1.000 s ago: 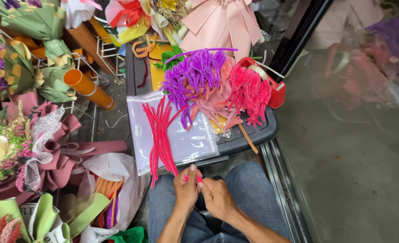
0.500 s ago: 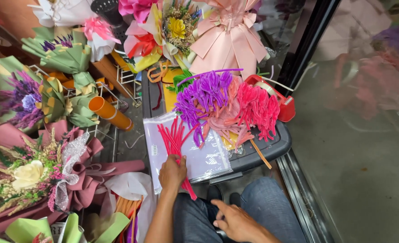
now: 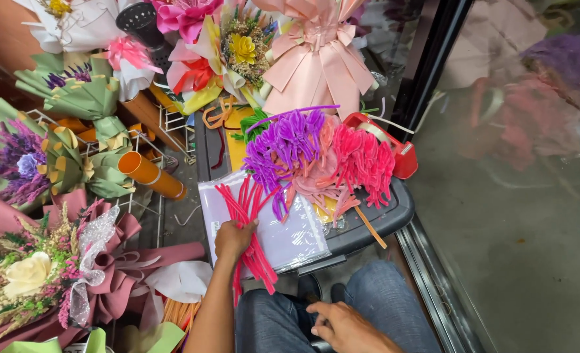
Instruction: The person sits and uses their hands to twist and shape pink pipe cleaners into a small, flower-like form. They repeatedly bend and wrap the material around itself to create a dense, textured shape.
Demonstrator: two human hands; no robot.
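Bouquets [image 3: 48, 274] crowd my left edge. My left hand [image 3: 234, 238] is curled around a bundle of red pipe cleaners [image 3: 247, 219] lying on the clear bag [image 3: 290, 238], near the dark tray [image 3: 388, 219] and its front lip. My right hand [image 3: 345, 323] rests half-curled and empty on my jeans [image 3: 270, 320]; open floor [image 3: 525, 248] lies right.

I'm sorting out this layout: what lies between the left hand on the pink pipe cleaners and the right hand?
In the head view, between the left hand on the pink pipe cleaners and the right hand lies only the jeans-clad lap.
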